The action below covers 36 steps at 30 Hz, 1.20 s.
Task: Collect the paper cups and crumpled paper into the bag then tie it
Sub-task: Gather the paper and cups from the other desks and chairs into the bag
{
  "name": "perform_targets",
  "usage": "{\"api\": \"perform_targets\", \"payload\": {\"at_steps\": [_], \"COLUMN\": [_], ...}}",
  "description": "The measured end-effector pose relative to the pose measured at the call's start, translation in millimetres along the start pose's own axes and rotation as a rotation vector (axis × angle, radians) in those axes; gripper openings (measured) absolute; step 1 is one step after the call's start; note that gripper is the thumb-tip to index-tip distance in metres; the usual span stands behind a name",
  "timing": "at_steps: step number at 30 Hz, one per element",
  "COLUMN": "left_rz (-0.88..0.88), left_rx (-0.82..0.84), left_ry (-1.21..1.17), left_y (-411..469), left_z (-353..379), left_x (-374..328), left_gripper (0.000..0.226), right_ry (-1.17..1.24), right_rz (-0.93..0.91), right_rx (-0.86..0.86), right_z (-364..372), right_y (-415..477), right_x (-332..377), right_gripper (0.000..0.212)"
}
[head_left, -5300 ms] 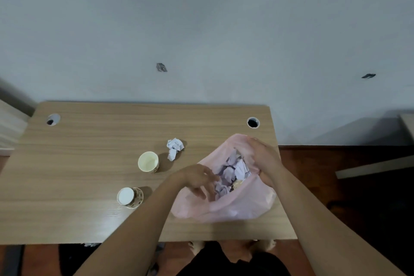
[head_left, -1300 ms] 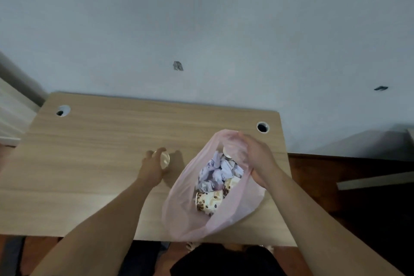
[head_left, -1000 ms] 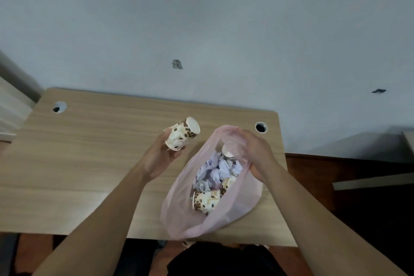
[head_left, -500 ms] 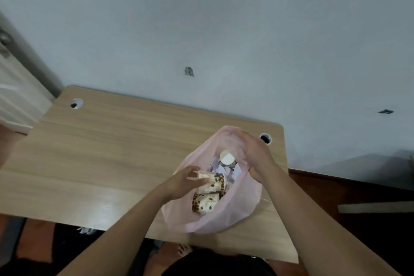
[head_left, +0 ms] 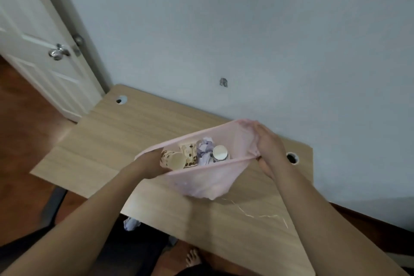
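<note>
Wood desk [head_left: 134,132] under pink bag [head_left: 201,179], white door [head_left: 33,29] nr.

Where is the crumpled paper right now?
The crumpled paper sits inside the pink bag, centre-right in the head view, between a spotted cup and a white-ended cup; the left hand and right hand hold it open.

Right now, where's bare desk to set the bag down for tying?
Widest bare patch: the desk top from the left cable hole to the left hand. A second strip runs along the near edge, in front of the bag. Crowded: the bag mouth, stretched across to the right hand, beside the right cable hole.
</note>
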<state>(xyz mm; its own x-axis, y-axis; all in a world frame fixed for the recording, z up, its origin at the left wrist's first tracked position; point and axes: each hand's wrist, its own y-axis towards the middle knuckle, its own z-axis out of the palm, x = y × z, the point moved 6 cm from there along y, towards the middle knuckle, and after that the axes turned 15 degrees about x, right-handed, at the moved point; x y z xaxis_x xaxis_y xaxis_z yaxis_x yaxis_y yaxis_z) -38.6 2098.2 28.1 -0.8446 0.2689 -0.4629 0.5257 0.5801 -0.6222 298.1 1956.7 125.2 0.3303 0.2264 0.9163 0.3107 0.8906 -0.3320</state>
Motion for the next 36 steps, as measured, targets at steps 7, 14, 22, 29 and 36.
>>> {"api": "perform_targets", "payload": {"at_steps": [7,14,22,29,36], "left_rz": [0.054,0.129,0.128,0.016,-0.210], "left_rx": [-0.100,-0.033,-0.304,-0.295,-0.394], "left_ry": [0.037,-0.110,-0.278,-0.217,0.012], "left_y": [-38.7,-67.5,-127.8,-194.5,-289.2], "left_z": [-32.4,6.2,19.4,51.8,83.0], "left_x": [12.4,42.0,59.9,107.2,200.9], "left_gripper": [0.089,0.047,0.024,0.020,0.029], "right_ry": [-0.111,-0.218,-0.217,-0.283,-0.572], "right_rz": [0.052,0.172,0.141,0.152,0.160], "right_rx": [-0.015,-0.043,-0.068,0.030,0.293], "right_z": [36.1,35.9,19.2,42.9,144.0], "right_y": [13.6,-10.8,-66.0,-144.8,-225.2], "right_x": [-7.2,-62.5,-95.0,-122.6,-181.1], "right_gripper": [0.028,0.026,0.019,0.012,0.037]}}
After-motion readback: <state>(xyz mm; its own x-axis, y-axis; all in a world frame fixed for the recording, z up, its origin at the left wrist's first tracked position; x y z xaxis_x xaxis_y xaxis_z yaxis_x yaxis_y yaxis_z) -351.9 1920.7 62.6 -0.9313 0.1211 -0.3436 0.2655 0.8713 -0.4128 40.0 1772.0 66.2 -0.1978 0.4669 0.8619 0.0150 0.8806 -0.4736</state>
